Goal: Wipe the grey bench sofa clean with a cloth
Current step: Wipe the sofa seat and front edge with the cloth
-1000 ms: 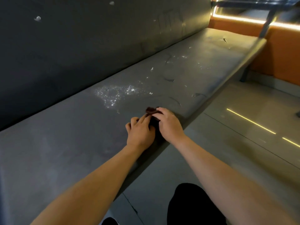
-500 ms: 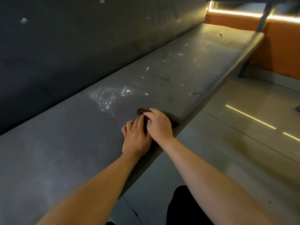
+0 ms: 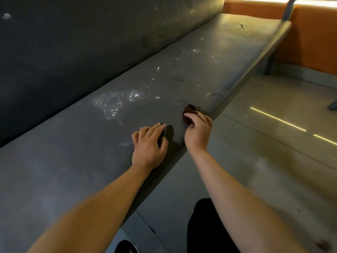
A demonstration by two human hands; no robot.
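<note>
The grey bench sofa seat point(image 3: 76, 161) runs from the near left to the far right, with a dark backrest point(image 3: 73, 52) behind it. A patch of white specks point(image 3: 113, 105) lies on the seat ahead of my hands. My right hand point(image 3: 197, 132) grips a small dark brown cloth point(image 3: 188, 111) bunched at the seat's front edge. My left hand point(image 3: 149, 145) rests flat on the seat, fingers spread, a short gap left of the right hand and apart from the cloth.
More white crumbs and dark smudges point(image 3: 195, 52) dot the seat farther along. An orange wall point(image 3: 313, 37) closes the far end. A metal bench leg point(image 3: 269, 64) stands on the pale tiled floor point(image 3: 273, 143) to the right.
My hands were together over the cloth; now they have parted. The right hand has taken the cloth to the right and forward, and the left hand lies flat on the seat.
</note>
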